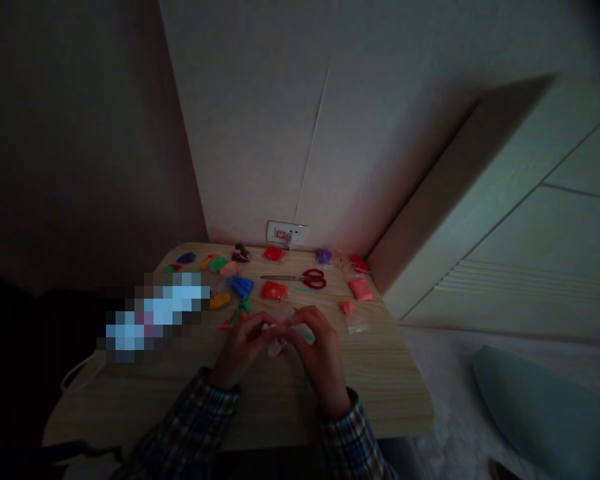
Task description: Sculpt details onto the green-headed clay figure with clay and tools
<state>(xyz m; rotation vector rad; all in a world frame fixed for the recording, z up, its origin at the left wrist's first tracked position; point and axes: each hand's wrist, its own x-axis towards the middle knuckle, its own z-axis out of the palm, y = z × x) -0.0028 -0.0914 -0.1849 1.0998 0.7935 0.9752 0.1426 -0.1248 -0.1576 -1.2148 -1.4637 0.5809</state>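
Note:
Both hands meet over the middle of the wooden table, fingers pinched together. My left hand (243, 343) and my right hand (320, 343) hold a small translucent plastic bag (275, 347) between them. Fingers partly cover the bag, and what is in it cannot be made out. A bit of teal (309, 337) shows by the right fingers. Just beyond my hands lie a red packet (274, 291), a blue packet (241, 287) and a green and orange piece (240, 312). On the right rests a clear bag (356, 323) with a coral lump (347, 307) at its top.
Red-handled scissors (314, 279) lie across the table's (380, 393) far half. Several coloured packets sit around them, including a purple one (323, 256) and a coral one (361, 289). A blurred-out bright object (160, 313) stands at left. A wall socket (287, 233) is behind.

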